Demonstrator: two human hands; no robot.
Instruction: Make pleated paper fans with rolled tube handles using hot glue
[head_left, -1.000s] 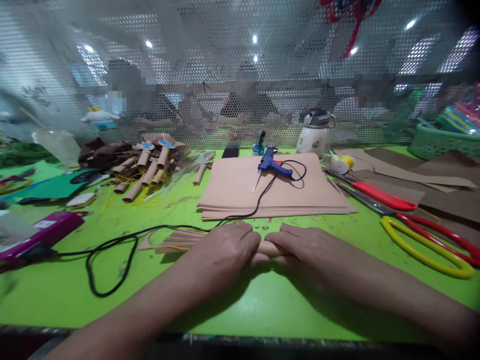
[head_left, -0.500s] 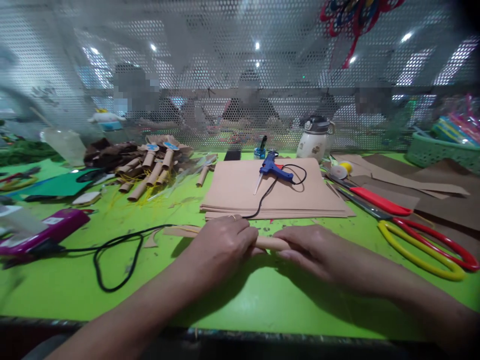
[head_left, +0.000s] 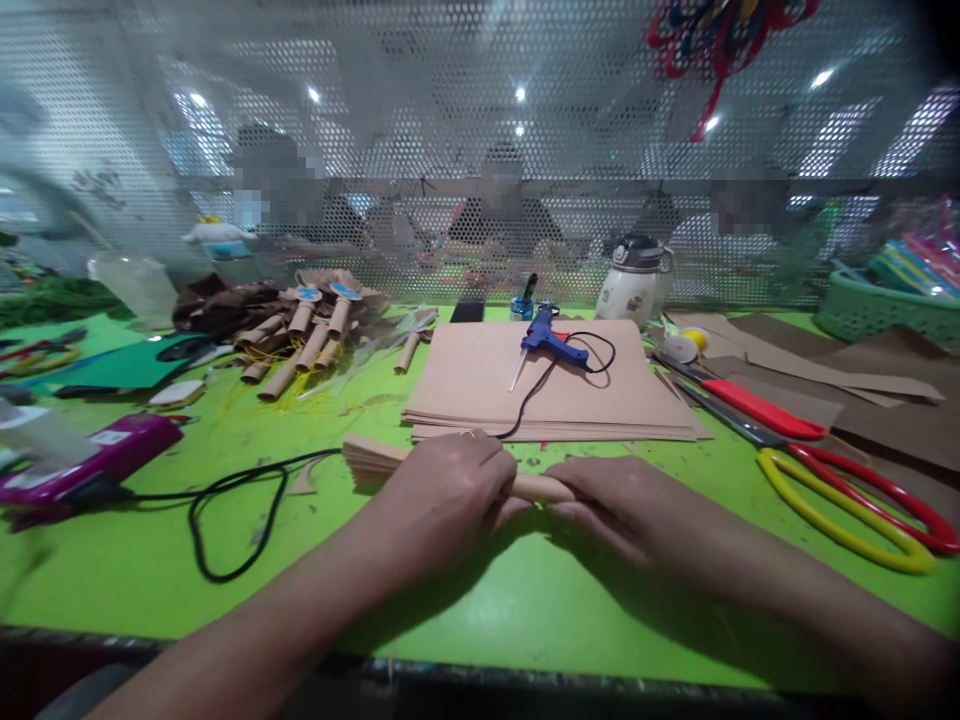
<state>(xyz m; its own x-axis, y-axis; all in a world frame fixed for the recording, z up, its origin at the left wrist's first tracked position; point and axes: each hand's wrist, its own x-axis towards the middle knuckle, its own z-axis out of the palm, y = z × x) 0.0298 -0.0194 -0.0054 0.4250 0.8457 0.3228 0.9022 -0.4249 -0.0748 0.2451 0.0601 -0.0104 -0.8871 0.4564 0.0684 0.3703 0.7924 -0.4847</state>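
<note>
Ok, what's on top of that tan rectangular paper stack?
A blue pistol-shaped glue gun with thin black cord lies on the stack; its surface directly beneath them is covered.

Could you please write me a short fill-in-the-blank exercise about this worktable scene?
A paper roll bridges the gap ____ the left hand and right hand.
The glue gun on the stacked sheets is coloured ____.
The scissors pair a red handle with a ____ one.
The tabletop is bright ____.
Missing words: between; blue; yellow; green.

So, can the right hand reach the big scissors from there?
Probably yes: nothing big lies between the right hand and the scissors, though it would first have to release the paper roll.
</note>
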